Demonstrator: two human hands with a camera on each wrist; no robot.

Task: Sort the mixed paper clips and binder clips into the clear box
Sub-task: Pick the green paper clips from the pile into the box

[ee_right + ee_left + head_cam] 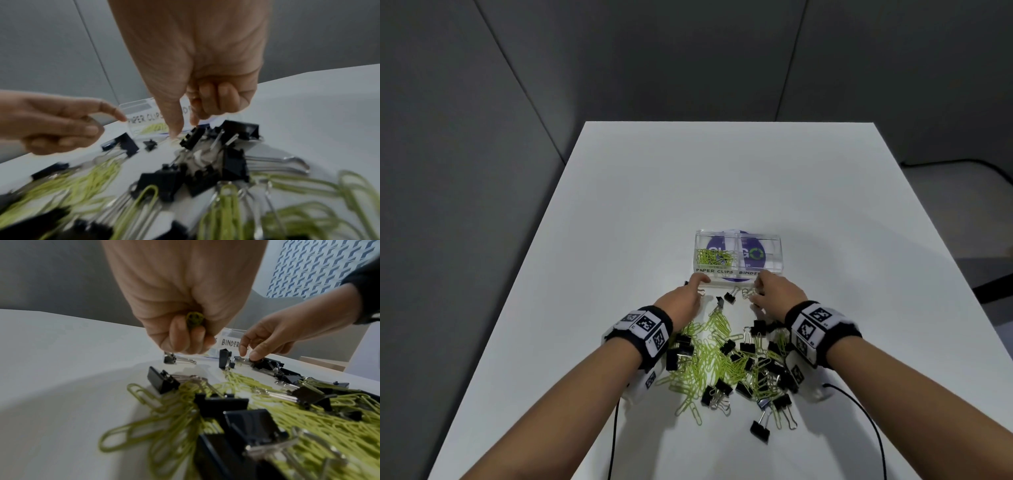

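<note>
Stretching away under everything is the white rectangular table (722, 178), and on its near half a mixed heap of yellow-green wire paper clips (709, 359) and black metal binder clips with silver wire handles (748, 347) is lying spread between the two forearms. Beyond the heap the clear plastic two-compartment box (774, 240) is standing, hand-lettered "PAPER CLIPS" on the left front and "BINDER…" on the right; its left compartment is holding a small bunch of yellow-green clips (714, 257), while the right one's contents cannot be made out. The left hand (681, 299) is hovering just in front of the box's left side, its fingers curled tight around a few yellow-green paper clips (194, 319) in the fist, the forefinger pointing toward the box's label. The right hand (779, 293) is reaching down before the right compartment — thumb and forefinger extended and apart, the other fingers folded in — with both tips touching a small black binder clip (190, 138) lying at the heap's far edge.
</note>
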